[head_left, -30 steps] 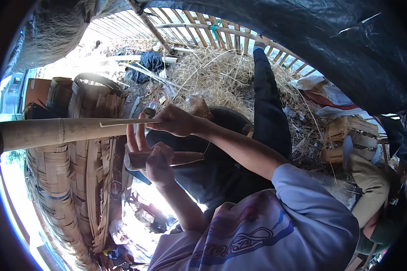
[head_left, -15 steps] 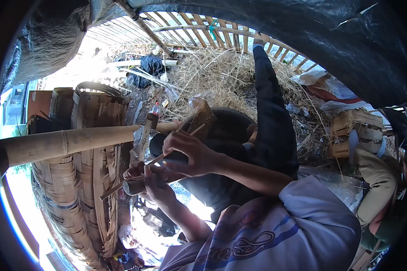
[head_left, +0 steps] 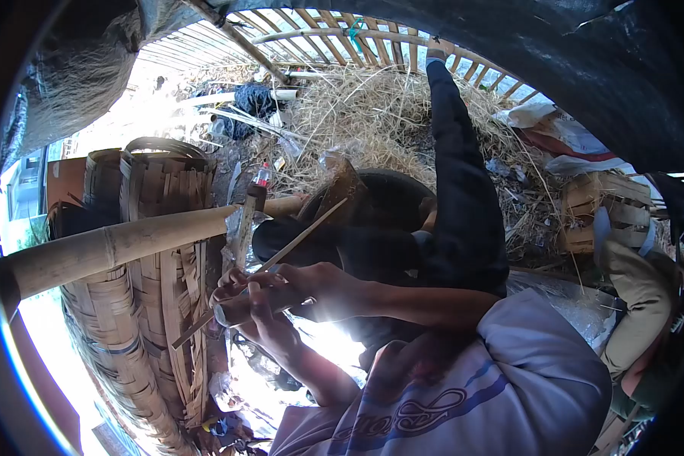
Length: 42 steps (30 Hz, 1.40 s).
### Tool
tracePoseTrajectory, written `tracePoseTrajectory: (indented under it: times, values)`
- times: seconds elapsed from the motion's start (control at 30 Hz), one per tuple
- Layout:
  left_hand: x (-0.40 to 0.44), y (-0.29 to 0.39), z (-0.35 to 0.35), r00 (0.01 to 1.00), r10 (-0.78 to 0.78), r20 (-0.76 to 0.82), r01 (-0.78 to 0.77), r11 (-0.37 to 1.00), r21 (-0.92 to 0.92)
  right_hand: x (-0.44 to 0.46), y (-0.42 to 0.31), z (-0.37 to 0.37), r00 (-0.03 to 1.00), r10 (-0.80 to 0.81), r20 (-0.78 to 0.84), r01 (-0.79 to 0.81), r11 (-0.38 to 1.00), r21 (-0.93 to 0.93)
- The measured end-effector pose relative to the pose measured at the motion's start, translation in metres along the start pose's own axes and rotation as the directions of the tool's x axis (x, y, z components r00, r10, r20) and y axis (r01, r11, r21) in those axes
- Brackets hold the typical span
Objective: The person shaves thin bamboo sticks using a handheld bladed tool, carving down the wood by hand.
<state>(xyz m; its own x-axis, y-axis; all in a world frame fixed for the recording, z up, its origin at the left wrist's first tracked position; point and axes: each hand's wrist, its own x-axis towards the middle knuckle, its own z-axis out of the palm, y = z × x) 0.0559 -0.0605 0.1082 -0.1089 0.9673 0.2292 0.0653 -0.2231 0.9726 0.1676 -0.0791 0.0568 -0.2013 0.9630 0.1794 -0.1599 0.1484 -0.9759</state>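
Note:
A long thin bamboo strip (head_left: 300, 238) slants through my hands, its upper end free and its lower end pointing down-left. My left hand (head_left: 262, 310) is closed around the strip and also lies against a thick, round-ended wooden piece (head_left: 235, 310), with the thumb over it. My right hand (head_left: 319, 283) is closed beside the left, on the rear part of the thick piece. The fingers hide much of that part, and whether it is a handle or a length of bamboo does not show.
A thick bamboo pole (head_left: 121, 241) juts in from the left, over woven bamboo baskets (head_left: 114, 319). Straw (head_left: 372, 106) lies ahead, beside a dark round tub (head_left: 391, 194). A slatted bamboo fence (head_left: 357, 38) stands behind. Another person's bent leg (head_left: 634, 296) is at the right.
My right hand has come down from the upper part of the bamboo strip to beside my left hand. The strip's upper end now sticks out free. My left hand has barely moved.

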Motion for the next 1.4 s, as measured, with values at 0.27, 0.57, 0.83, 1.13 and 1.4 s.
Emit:
tracePoseTrajectory:
  times: [0.27,0.57,0.83,1.13,1.4]
  values:
    - [0.020,0.001,-0.033,0.995,0.063,0.071,-0.084,0.930,0.359,-0.019,0.014,-0.037,0.997,-0.019,-0.071,-0.001,0.963,-0.268]
    - [0.034,-0.020,-0.004,0.957,0.153,-0.245,-0.191,0.972,-0.139,-0.026,0.084,-0.137,0.711,0.336,-0.618,-0.156,0.932,0.327]
    - [0.049,-0.032,0.014,0.849,0.221,-0.480,-0.297,0.951,-0.089,-0.019,0.149,-0.126,0.616,0.269,-0.740,-0.042,0.950,0.310]
    - [0.093,-0.038,0.011,0.795,0.253,-0.551,-0.263,0.963,0.063,0.011,0.191,-0.110,0.659,0.191,-0.727,0.232,0.869,0.438]
    - [0.106,-0.043,0.002,0.782,0.221,-0.583,-0.200,0.975,0.101,0.010,0.196,-0.112,0.598,0.238,-0.765,0.268,0.840,0.472]
